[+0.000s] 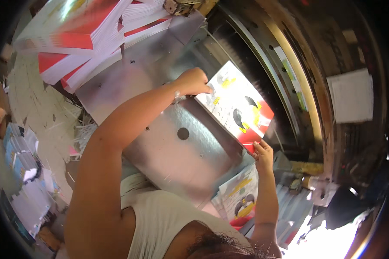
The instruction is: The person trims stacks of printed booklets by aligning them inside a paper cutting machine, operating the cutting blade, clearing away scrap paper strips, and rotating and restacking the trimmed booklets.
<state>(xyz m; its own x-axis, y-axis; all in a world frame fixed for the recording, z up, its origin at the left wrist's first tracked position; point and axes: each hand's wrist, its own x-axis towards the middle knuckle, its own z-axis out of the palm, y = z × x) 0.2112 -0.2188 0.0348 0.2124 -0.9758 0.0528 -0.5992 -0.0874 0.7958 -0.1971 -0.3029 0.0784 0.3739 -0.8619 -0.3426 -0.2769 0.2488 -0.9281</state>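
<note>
A white and red printed booklet (233,101) with black and yellow drawings is held over the far right part of a shiny metal table. My left hand (194,82) has its fingers closed at the booklet's left edge, near a corner. At the near red corner, my right hand (263,154) pinches the booklet between thumb and fingers. Whether it is one booklet or a thin pile I cannot tell. Below my right hand, beside my body, lies a pile of similar booklets (243,196), partly hidden by my right forearm.
The metal table (170,162) has a round dark hole (183,134). A machine with a long pale bar (304,80) runs along its right side. Tall stacks of red and white printed paper (80,36) stand at the far left. More paper piles (21,155) lie at the left.
</note>
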